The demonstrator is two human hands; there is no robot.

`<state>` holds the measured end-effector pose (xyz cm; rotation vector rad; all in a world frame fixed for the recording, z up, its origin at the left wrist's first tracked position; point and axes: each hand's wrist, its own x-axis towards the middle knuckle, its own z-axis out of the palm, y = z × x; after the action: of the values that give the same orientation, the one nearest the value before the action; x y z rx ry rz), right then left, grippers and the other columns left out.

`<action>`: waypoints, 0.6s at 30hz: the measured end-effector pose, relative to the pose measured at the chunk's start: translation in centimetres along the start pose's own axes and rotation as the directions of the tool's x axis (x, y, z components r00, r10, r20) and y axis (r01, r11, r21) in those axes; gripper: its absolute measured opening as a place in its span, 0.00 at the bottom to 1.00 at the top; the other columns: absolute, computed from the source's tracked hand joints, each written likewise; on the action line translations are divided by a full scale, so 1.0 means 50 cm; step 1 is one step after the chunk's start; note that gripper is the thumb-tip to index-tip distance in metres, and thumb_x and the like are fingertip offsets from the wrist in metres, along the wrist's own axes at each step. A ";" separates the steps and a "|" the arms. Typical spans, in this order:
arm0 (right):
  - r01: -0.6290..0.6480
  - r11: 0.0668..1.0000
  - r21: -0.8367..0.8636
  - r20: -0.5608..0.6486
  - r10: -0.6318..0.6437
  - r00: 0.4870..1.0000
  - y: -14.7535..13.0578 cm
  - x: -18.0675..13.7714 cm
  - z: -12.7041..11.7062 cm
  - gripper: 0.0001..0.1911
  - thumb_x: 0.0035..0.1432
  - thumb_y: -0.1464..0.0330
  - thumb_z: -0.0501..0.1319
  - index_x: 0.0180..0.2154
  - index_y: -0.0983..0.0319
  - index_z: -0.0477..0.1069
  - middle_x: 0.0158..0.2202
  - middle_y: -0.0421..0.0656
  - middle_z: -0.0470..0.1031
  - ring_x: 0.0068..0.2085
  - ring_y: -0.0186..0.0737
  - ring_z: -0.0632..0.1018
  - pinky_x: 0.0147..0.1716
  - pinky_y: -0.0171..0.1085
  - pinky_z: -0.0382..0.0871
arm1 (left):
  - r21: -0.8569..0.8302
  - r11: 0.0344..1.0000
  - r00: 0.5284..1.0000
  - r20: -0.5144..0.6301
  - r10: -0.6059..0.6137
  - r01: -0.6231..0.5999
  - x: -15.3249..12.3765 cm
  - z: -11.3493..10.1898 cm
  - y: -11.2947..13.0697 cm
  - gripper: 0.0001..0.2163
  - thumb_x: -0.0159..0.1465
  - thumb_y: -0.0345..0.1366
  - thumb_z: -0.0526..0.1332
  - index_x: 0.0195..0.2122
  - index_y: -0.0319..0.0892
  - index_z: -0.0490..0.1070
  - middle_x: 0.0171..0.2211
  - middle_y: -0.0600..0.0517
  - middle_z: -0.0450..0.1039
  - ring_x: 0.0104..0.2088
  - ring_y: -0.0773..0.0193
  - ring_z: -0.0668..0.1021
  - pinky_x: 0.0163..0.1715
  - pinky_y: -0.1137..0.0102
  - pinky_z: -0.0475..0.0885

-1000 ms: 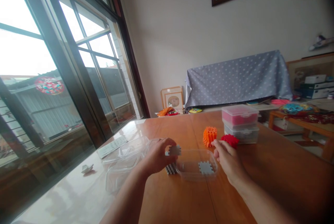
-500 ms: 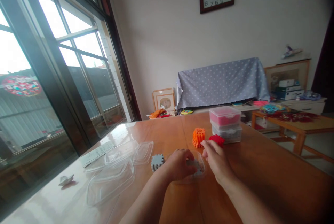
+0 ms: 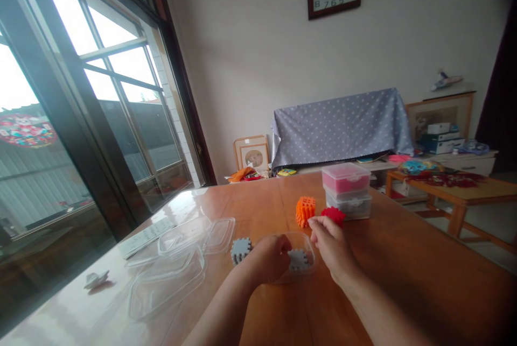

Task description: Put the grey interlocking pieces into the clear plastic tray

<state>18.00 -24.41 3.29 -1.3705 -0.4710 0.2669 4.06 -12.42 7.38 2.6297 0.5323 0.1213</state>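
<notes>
A clear plastic container [image 3: 310, 266] with grey notched foam-like pieces [image 3: 299, 260] in it sits on the table before me. My left hand [image 3: 272, 257] is at the container's left side, fingers curled; whatever may be inside them is hidden. Beside my left wrist stands a stack of grey notched pieces [image 3: 241, 249]. My right hand [image 3: 330, 241] is beyond the container's right edge, thumb and fingertips pinched together; I cannot make out anything between them. Just past those fingertips stands a stack of orange notched pieces [image 3: 306, 212], and red pieces [image 3: 334, 214] lie behind the hand.
Two stacked clear boxes, the upper pink inside [image 3: 346, 179], stand at the table's back right. Clear lids and trays [image 3: 167, 284] lie at left, with a printed sheet [image 3: 146, 237] and a small whitish object [image 3: 96, 280]. A window borders the left side.
My left hand has drawn back a little leftward and its fingers have curled in, uncovering the grey pieces in the container. My right hand keeps its pinch. The view has shifted slightly.
</notes>
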 end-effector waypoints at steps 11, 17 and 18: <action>0.004 1.000 0.008 -0.004 -0.004 1.000 -0.005 -0.002 0.000 0.20 0.55 0.50 0.64 0.35 0.60 0.73 0.21 0.36 0.68 0.27 0.38 0.70 0.29 0.36 0.62 | -0.071 0.997 1.000 0.014 -0.028 0.029 -0.001 -0.004 0.014 0.10 0.58 0.34 0.61 0.40 0.45 0.77 0.39 0.50 0.81 0.38 0.58 0.79 0.34 0.70 0.69; 0.003 1.000 0.002 0.003 -0.003 1.000 0.000 0.003 -0.002 0.20 0.54 0.49 0.64 0.35 0.60 0.74 0.21 0.36 0.69 0.27 0.39 0.71 0.29 0.36 0.63 | -0.170 0.984 0.997 -0.064 0.032 -0.042 -0.034 -0.054 -0.009 0.09 0.63 0.32 0.58 0.43 0.43 0.75 0.36 0.51 0.78 0.33 0.63 0.76 0.31 0.72 0.68; 0.004 1.000 0.000 0.005 -0.004 1.000 0.002 0.004 -0.002 0.20 0.54 0.49 0.64 0.35 0.60 0.74 0.21 0.36 0.69 0.27 0.38 0.71 0.29 0.36 0.63 | -0.179 0.982 0.995 -0.093 0.043 -0.059 -0.041 -0.069 -0.019 0.09 0.63 0.32 0.58 0.43 0.43 0.74 0.37 0.51 0.78 0.34 0.64 0.77 0.32 0.72 0.68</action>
<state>18.24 -24.38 3.22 -1.3693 -0.4781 0.2669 1.24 -11.00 10.06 2.4687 0.4604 0.2898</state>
